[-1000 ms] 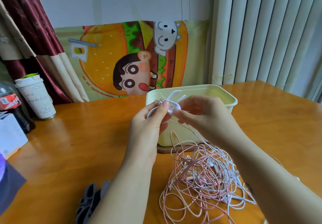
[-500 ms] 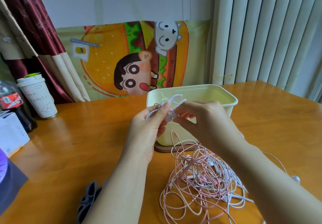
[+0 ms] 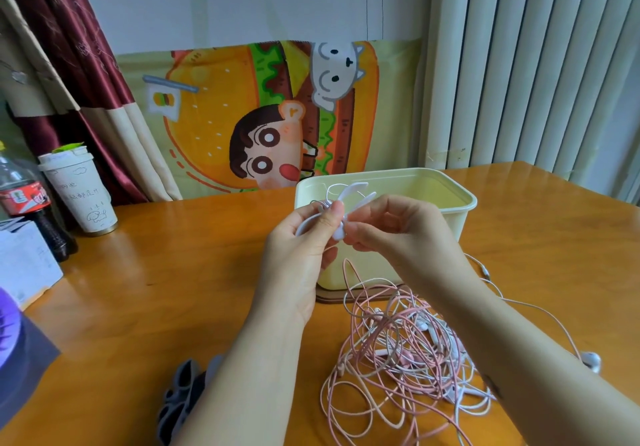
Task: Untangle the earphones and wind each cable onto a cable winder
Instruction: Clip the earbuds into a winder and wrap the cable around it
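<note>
Head view: a person sat at an orange wooden table (image 3: 166,272). Both hands were raised above its middle, in front of a cream plastic box (image 3: 457,203).

The left hand (image 3: 301,251) pinched a small white cable winder (image 3: 351,192) between thumb and fingertips, with the winder's pale prongs poking up above the thumb. The right hand (image 3: 401,234) met it, fingers curled and the fingertips (image 3: 355,234) pinching at the winder's lower end, where a thin white cable (image 3: 311,218) looped round. Whether they held the cable or the winder itself could not be told.

Below the right forearm, towards the near edge, the tangled earphones (image 3: 405,352) lay in a loose heap of pink and white loops. One white strand ran out towards the right edge and ended in an earbud (image 3: 593,361). Spare grey winders (image 3: 180,397) lay at the near edge, left of the heap.

Over the last second the hands had barely shifted. The right fingertips had closed in on the winder, and it had tilted slightly. This suggested the first white cable was only beginning to be wound, with most of the tangle not yet dealt with.

A paper cup (image 3: 83,196) and a cola bottle (image 3: 27,203) stood at the far left.
</note>
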A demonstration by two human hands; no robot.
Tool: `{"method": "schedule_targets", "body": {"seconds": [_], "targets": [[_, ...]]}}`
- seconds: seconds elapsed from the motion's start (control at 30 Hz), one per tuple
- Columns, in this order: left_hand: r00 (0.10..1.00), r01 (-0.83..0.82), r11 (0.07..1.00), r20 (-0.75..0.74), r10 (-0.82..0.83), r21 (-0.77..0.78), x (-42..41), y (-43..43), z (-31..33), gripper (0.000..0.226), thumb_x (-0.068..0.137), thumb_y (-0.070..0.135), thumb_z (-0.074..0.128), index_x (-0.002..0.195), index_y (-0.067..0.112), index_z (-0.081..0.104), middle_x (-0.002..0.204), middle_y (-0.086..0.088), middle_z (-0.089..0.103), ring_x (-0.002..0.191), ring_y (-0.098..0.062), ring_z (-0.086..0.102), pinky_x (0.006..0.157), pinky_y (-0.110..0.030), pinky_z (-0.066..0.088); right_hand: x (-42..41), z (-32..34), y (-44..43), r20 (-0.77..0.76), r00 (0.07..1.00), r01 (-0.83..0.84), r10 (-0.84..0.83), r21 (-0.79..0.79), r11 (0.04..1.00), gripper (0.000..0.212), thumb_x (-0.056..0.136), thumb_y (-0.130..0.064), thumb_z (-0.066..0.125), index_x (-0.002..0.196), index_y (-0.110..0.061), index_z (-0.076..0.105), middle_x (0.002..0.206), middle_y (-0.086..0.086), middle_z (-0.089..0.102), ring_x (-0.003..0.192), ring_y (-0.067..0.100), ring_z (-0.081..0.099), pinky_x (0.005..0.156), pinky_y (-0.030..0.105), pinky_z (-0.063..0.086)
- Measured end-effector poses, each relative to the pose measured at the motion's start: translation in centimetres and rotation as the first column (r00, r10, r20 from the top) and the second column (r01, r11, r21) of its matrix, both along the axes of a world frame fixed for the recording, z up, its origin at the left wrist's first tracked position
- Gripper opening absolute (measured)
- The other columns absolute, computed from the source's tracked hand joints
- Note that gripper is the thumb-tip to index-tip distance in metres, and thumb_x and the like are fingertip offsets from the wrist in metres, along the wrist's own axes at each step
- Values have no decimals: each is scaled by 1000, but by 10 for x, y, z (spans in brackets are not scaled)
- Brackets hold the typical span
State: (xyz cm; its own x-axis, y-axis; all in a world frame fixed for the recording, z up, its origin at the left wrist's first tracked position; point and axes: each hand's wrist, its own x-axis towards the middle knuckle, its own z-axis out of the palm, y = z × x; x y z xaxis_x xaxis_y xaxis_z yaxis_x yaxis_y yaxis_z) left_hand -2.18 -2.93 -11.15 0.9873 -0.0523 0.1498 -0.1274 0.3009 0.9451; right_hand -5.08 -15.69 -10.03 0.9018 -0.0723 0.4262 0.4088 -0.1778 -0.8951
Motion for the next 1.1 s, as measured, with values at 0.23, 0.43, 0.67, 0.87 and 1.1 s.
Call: {"method": "schedule_targets", "body": {"seconds": [0.23, 0.43, 0.67, 0.87, 1.1], "targets": [[997, -8, 994, 81, -1, 108, -1, 1, 0, 47, 59, 52, 70, 97, 24, 70, 66, 14, 66, 71, -2, 62, 64, -19, 47, -1, 2, -5, 75, 997, 23, -10, -178, 984, 16, 81, -3, 71, 78, -19, 71, 74, -1, 73, 69, 14, 68, 75, 32, 57], [994, 12, 990, 102, -26, 141, -3, -1, 1, 39, 64, 50, 67, 96, 28, 70, 63, 14, 63, 68, 0, 60, 65, -19, 46, -2, 0, -8, 102, 995, 19, 0, -184, 983, 26, 82, 2, 68, 78, -24, 71, 74, -4, 74, 69, 5, 68, 73, 21, 56], [994, 53, 973, 79, -73, 224, -1, 12, 7, 38, 63, 48, 69, 95, 27, 72, 68, 10, 67, 75, -2, 61, 73, -24, 44, -4, 13, -26, -36, 990, -144, 140, -305, 941, 15, 89, -8, 63, 92, -19, 73, 83, 3, 75, 78, 12, 71, 75, 21, 56], [950, 280, 885, 26, -312, 373, -5, 31, 22, 27, 65, 34, 69, 88, 19, 72, 69, 2, 67, 63, 1, 58, 67, -15, 44, -3, 27, -49, 110, 994, 29, -14, -140, 990, 6, 79, -20, 72, 85, -21, 70, 83, 1, 72, 69, 9, 62, 64, 18, 46], [864, 436, 683, -60, -500, 586, -12, 34, 24, 49, 59, 35, 82, 91, 8, 58, 67, 0, 68, 63, -7, 62, 64, -18, 49, -7, 20, -28, -57, 960, -272, 276, -447, 853, 32, 82, -31, 59, 113, -24, 64, 120, -13, 64, 118, 0, 53, 104, 25, 40]]}}
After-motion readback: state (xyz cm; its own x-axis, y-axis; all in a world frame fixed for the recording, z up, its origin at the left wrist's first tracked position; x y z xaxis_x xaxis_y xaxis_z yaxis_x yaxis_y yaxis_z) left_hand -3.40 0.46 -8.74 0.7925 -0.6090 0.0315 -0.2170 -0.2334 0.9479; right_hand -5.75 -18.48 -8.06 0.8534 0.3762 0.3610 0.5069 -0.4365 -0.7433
